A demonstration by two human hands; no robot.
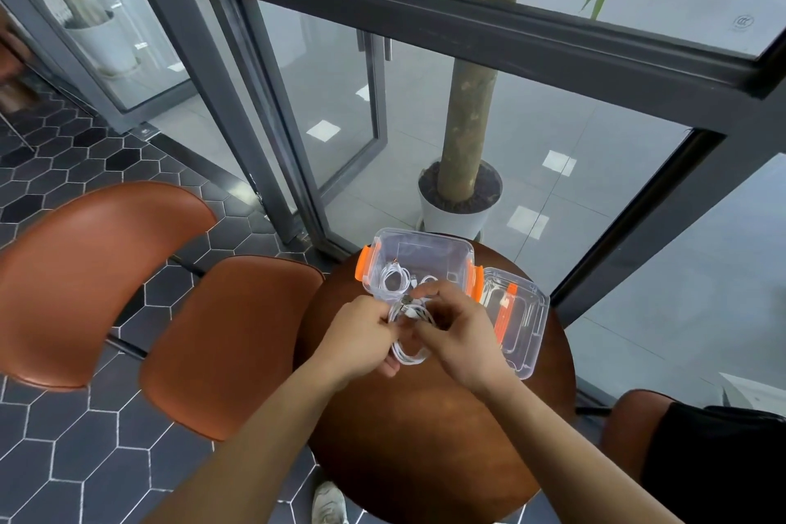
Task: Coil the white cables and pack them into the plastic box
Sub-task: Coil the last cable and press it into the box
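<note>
Both hands' fingers (393, 321) around cable coil (410, 349) (white).

box (419, 251): clear glossy plastic | table (425, 438): polished wood | chair (229, 345): smooth leather

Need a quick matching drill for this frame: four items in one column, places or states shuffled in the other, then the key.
Items
1. Clear plastic box with orange latches
2. Clear plastic lid
3. White coiled cable over the table
4. White cable farther back

Places or states
A. Held between both hands
B. Lies inside the box
C. Rests on the round brown table, right of the box
D. Stands open at the table's far edge

Pairs: 1-D, 2-C, 3-A, 4-B
</note>
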